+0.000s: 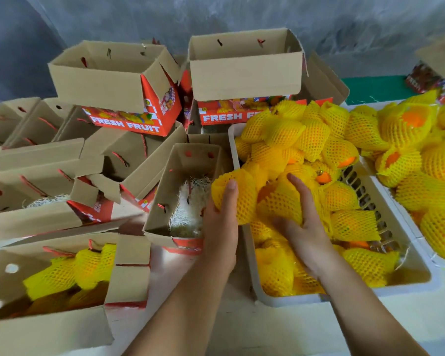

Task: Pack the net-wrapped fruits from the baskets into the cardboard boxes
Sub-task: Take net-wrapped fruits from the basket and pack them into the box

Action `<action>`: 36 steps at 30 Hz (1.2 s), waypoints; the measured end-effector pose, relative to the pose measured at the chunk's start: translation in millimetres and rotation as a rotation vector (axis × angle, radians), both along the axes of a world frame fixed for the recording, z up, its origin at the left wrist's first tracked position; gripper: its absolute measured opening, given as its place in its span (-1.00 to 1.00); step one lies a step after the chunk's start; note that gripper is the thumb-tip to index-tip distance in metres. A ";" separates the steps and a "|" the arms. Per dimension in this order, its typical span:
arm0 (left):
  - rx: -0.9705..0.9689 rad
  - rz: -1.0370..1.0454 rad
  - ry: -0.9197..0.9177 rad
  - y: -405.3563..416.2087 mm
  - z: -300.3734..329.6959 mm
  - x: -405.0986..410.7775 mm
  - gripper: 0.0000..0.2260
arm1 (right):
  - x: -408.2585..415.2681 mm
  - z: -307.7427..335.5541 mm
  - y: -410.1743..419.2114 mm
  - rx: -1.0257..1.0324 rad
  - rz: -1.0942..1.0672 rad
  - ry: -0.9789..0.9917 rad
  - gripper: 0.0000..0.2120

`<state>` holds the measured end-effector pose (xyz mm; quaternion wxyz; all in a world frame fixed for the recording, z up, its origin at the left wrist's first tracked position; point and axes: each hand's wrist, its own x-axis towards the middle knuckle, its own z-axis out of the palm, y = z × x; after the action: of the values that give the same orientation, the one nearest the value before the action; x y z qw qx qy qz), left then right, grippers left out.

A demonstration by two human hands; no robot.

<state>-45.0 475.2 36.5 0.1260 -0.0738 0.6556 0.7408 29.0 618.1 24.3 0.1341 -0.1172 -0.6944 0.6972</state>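
Two orange fruits sleeved in yellow foam netting sit at the near-left corner of the heap in the white plastic basket (396,283): the left fruit (238,199) is raised above the basket's left rim, the right fruit (280,204) touches it on the heap. The left hand (220,227) holds the left fruit from below and beside it, thumb laid up across the netting — its grip is closed around that fruit. The right hand (305,227) lies over the right fruit with fingers spread and curved around its side, the grip holding it, thumb pointing towards the left hand. Just left of the basket stands an open brown cardboard box with red printed sides (165,196), and pale shredded paper filling (188,209) lines its bottom. Nearer the camera on the left, another open cardboard box (49,327) already holds several net-wrapped fruits (70,271). Behind, more open boxes crowd the white counter (242,327), and two red boxes lettered FRESH FRUIT (125,125) stand stacked higher against the grey wall. To the right, a second white basket (401,211) is piled with more netted fruits (421,155) — some show bare orange skin at the sleeve ends.
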 end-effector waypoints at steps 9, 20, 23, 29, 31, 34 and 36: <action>-0.067 0.006 0.108 -157.1 14.3 -33.5 -0.78 | -30.8 35.3 -138.6 0.260 0.185 -0.149 -0.34; -0.083 -0.396 -0.038 -425.0 -2.9 -98.1 -0.53 | -96.0 6.3 -369.7 0.149 0.114 -0.233 -0.57; -0.445 -0.564 0.089 -480.4 -2.5 -114.5 -0.55 | -99.9 -6.3 -393.1 0.355 0.102 -0.255 -0.59; -1.035 -1.310 0.274 -483.5 -56.8 -117.4 -0.63 | -107.0 -23.5 -412.4 0.691 0.739 -0.683 -0.45; -1.267 -1.275 0.404 -478.7 -69.9 -118.9 -0.60 | -115.1 -30.8 -422.6 0.866 0.761 -0.736 -0.48; -1.599 -1.267 0.589 -479.5 -78.8 -113.9 -0.48 | -122.8 -29.4 -429.7 0.961 0.764 -0.790 -0.54; -1.653 -1.334 0.559 -481.9 -86.0 -113.6 -0.42 | -124.0 -29.2 -432.8 0.930 0.796 -0.802 -0.58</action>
<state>-158.7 -6.7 -49.5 0.2599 0.4045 0.8633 -0.1536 -95.0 185.3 -5.0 -0.3582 -0.0334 -0.9044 0.2296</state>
